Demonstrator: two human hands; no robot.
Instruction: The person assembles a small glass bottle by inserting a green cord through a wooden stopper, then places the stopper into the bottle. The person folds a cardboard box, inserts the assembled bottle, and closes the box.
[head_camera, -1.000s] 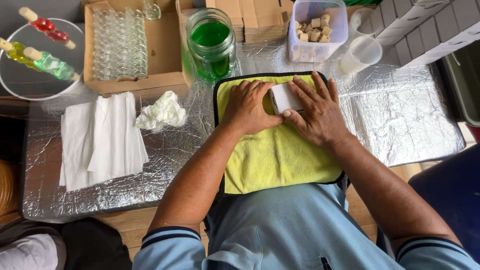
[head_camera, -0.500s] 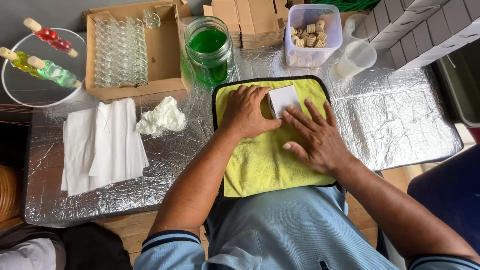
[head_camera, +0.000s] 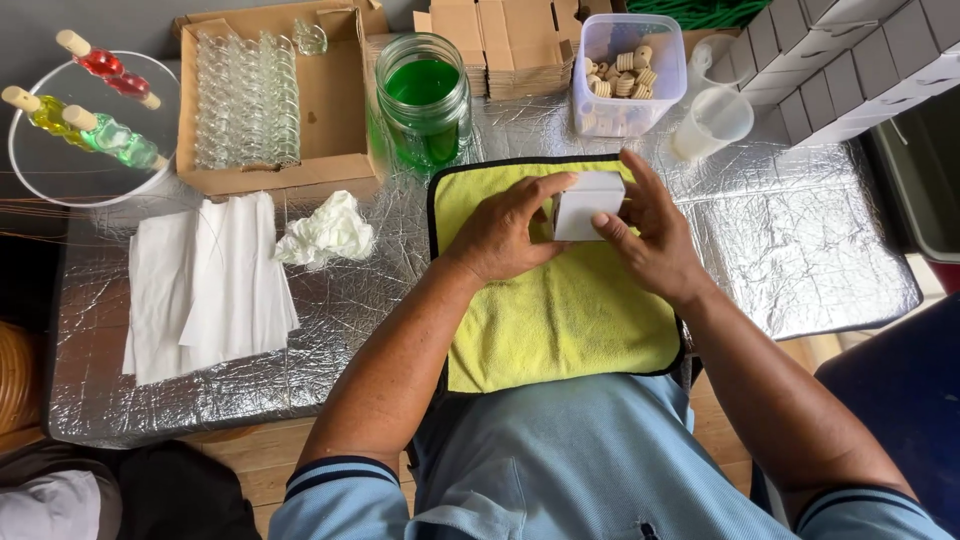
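Observation:
A small white cardboard box (head_camera: 585, 205) is held just above a yellow cloth (head_camera: 560, 310) with a black edge, spread on the foil-covered table. My left hand (head_camera: 505, 230) grips the box from its left side, thumb on top. My right hand (head_camera: 650, 230) holds its right side with the fingers around the edge. The box looks partly folded into shape.
A glass jar of green liquid (head_camera: 425, 100) stands behind the cloth. A cardboard tray of small glass bottles (head_camera: 250, 100), a clear tub of corks (head_camera: 625, 75), a plastic cup (head_camera: 715, 120), white paper sheets (head_camera: 205, 285), a crumpled tissue (head_camera: 330, 230) and stacked white boxes (head_camera: 850, 70) surround it.
Both hands were pressing a flat white piece on the cloth. They have since lifted it and now hold it between them as a box shape.

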